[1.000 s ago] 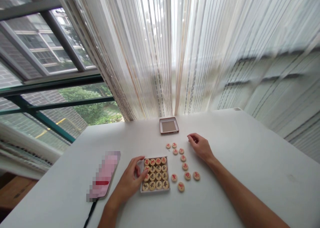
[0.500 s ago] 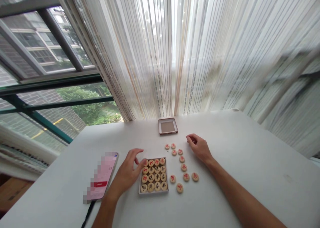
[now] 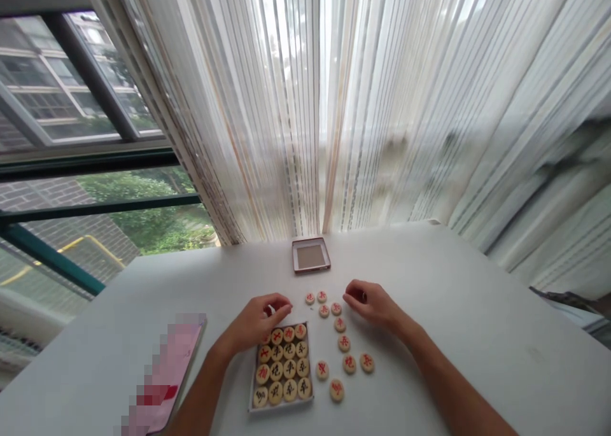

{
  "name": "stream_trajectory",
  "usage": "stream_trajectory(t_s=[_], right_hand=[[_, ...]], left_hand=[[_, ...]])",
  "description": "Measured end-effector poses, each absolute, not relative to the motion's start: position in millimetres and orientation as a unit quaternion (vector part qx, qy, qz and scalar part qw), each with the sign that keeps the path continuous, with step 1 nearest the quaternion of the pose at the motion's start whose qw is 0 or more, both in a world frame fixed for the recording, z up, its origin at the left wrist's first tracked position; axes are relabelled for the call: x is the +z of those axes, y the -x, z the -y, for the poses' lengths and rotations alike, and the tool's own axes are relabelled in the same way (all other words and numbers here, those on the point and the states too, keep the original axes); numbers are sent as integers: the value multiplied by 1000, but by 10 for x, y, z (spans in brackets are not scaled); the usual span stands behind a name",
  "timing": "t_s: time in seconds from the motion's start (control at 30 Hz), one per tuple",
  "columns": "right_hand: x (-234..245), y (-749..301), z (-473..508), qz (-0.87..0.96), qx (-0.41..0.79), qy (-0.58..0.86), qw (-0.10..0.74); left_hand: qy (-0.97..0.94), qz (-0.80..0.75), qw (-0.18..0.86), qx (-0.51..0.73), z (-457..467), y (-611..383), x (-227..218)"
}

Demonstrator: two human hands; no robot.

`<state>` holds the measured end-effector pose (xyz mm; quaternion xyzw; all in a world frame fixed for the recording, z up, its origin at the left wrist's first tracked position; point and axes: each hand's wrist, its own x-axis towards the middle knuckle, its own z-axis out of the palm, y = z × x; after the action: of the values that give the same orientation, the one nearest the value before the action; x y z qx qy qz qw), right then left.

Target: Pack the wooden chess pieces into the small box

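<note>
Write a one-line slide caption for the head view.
Left hand at the corner of a box of round pieces, right hand beside loose red-marked pieces on a white table.

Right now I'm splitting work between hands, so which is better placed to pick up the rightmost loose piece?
Right, most likely: the right hand is nearer that piece. The left hand is at the far-left corner of the box, with other loose pieces between.

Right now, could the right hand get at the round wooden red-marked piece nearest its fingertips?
Probably yes: the bare right hand is just beside that round wooden red-marked piece, and nothing visible stands between them to block its grip.
</note>
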<state>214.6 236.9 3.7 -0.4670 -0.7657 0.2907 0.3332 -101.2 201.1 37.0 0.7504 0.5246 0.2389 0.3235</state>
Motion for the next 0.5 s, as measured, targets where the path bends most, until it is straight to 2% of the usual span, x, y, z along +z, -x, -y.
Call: stream_trajectory(t_s=[0.3,0.5], right_hand=[[107,-2121,-2226,790,310,477,231],[123,-2185,-2243,777,344,477,223]], left_hand=[[-749,-525,340,218,-1970,976,271],[-752,-525,343,204,-1939,1115,350]])
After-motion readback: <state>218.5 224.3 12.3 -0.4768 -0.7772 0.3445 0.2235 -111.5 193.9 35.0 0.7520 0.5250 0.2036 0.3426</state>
